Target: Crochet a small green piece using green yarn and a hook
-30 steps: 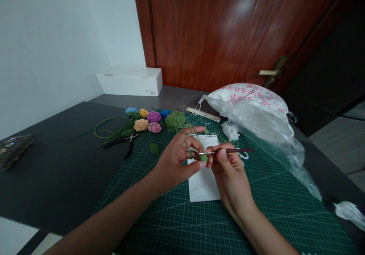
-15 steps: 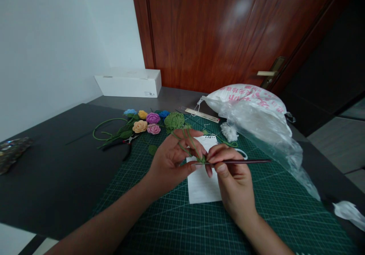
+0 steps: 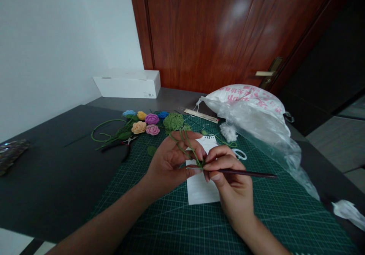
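My left hand (image 3: 172,160) holds a small green crocheted piece (image 3: 203,164) between thumb and fingertips, with green yarn (image 3: 185,145) looped over its fingers. My right hand (image 3: 230,175) grips a thin crochet hook (image 3: 245,172) with a dark handle, and its metal tip passes through the green piece. The yarn runs up to a green yarn ball (image 3: 173,121) on the far side of the hands. Both hands hover above a white notepad sheet (image 3: 201,188) lying on a green cutting mat (image 3: 285,217).
Crocheted roses (image 3: 145,125), a wire stem (image 3: 107,131), pliers (image 3: 125,146) and a crocheted leaf (image 3: 151,150) lie beyond the hands. Also nearby are a ruler (image 3: 201,115), small scissors (image 3: 240,154), white fluff (image 3: 228,132) and a large plastic bag (image 3: 251,114).
The crochet hook has dropped lower in the view and now lies almost level, with its tip further left. The right hand has moved down with it, and the yarn is drawn tighter.
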A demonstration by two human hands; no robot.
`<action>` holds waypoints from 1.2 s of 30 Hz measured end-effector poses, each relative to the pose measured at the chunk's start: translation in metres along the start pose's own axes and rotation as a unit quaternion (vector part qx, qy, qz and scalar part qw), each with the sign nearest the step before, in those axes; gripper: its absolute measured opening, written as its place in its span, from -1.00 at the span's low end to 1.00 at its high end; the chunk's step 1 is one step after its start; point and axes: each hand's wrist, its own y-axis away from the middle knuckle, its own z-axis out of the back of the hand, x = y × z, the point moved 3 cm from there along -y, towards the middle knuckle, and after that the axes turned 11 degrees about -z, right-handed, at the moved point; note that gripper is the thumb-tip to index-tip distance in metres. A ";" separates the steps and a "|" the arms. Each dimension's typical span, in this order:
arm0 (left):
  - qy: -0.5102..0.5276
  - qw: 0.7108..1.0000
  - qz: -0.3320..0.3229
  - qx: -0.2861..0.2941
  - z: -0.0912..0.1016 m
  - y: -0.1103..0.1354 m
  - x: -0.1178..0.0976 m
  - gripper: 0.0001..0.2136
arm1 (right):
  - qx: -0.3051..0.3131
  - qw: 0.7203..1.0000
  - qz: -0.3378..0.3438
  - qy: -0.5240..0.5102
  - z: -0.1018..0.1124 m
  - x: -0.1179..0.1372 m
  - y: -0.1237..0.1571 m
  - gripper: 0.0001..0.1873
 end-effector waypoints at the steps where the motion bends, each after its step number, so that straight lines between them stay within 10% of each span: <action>1: -0.002 1.000 0.003 0.000 0.000 0.000 0.000 -0.47 | -0.003 1.000 0.006 0.013 0.000 0.001 0.000 -0.92; 20: 0.034 0.999 0.024 0.008 -0.002 0.001 -0.003 -0.46 | -0.007 0.974 0.111 0.198 0.003 0.012 0.010 -0.81; 36: 0.057 0.992 0.108 -0.019 -0.002 0.006 0.008 -0.31 | -0.081 0.992 -0.066 -0.070 -0.002 -0.004 0.002 -0.94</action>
